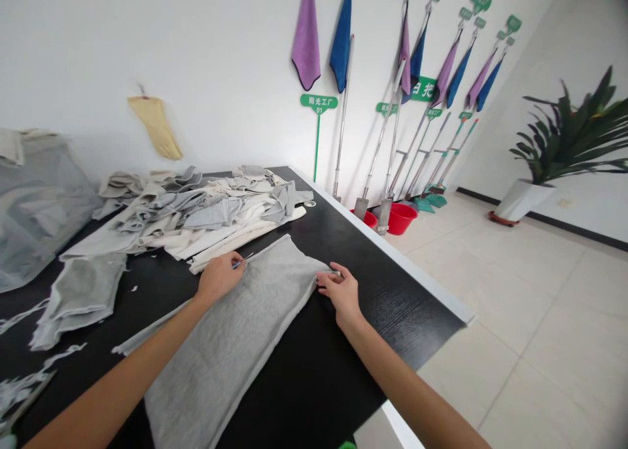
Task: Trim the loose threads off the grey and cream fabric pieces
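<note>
Left hand (223, 279) is gripping a tool (238, 264), right hand (341, 290) is pinching the mid-frame cloth (255, 305), evidently mid-work, while a heap (216, 213), done or undone unclear, is lying upper left.

A purple towel (306, 46) hangs on the wall (220, 50) at twelve o'clock, above a green sign (318, 102). A yellow cloth (156, 128) hangs near ten. Toward three stand a red bucket (400, 220) and, farther out, a potted plant (548, 153).
</note>
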Demonstrator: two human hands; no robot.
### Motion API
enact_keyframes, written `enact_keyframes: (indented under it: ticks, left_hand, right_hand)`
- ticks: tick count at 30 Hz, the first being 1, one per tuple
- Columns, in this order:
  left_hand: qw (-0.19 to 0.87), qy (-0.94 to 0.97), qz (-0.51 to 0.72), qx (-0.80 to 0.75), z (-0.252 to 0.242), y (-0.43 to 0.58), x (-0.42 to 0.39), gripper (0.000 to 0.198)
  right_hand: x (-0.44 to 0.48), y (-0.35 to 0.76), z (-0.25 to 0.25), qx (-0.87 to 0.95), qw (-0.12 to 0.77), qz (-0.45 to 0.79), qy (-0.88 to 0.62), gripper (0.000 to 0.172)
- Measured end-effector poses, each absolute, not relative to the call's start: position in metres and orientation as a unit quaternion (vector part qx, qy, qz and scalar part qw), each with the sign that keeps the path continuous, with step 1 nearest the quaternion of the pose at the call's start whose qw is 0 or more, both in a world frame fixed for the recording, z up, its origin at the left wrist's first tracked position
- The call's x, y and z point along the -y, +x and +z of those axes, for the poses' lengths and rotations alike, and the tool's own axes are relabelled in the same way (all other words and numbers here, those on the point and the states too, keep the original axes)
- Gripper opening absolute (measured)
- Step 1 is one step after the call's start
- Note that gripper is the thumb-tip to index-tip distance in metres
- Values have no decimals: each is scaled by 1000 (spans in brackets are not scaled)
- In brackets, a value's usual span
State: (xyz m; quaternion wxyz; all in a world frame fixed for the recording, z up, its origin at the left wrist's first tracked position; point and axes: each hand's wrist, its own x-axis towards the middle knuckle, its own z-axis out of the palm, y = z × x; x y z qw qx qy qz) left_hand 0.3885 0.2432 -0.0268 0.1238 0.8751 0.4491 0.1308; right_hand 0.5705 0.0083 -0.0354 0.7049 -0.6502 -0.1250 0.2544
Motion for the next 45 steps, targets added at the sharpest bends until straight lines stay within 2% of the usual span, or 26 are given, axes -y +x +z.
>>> enact_keyframes:
  ticks: [3, 8, 10, 14, 17, 20, 23, 25, 31, 34, 38, 42, 45]
  left_hand:
    - [89, 879, 109, -455, -26, 391, -241, 33]
    - [30, 882, 91, -461, -25, 390, -241, 33]
    - [14, 888, 85, -452, -26, 389, -241, 31]
    - [-12, 891, 76, -447, -28, 387, -245, 30]
    - [-26, 896, 67, -438, -28, 386, -246, 29]
    - [-34, 907, 57, -415, -28, 386, -245, 27]
    - [-37, 916, 56, -397, -26, 387, -242, 27]
    - [-33, 919, 61, -389, -23, 387, -240, 26]
    - [-1, 919, 100, -381, -2, 370, -235, 26]
    - [31, 925, 116, -361, 14, 348, -226, 29]
    - [97, 928, 125, -339, 29, 303, -200, 34]
    - [184, 916, 105, -340, 32, 246, -160, 38]
    - [327, 869, 79, -363, 29, 206, -129, 40]
  right_hand:
    - [-13, 569, -30, 220, 595, 158, -757, 74]
    - [3, 554, -23, 404, 347, 57, -845, 68]
    - [10, 551, -23, 420, 293, 50, -858, 59]
    - [23, 549, -25, 451, 226, -10, -863, 23]
    - [33, 545, -29, 495, 183, -107, -842, 21]
    - [46, 543, -34, 532, 169, -184, -809, 20]
    - [61, 546, -40, 578, 184, -198, -770, 20]
    - [70, 548, -39, 605, 197, -175, -751, 21]
    - [67, 520, -12, 725, 232, -104, -640, 42]
    - [56, 487, 0, 784, 233, -18, -576, 41]
    - [48, 451, 1, 817, 218, 95, -526, 36]
    - [49, 429, -5, 814, 229, 130, -518, 35]
    - [50, 414, -7, 824, 237, 136, -496, 33]
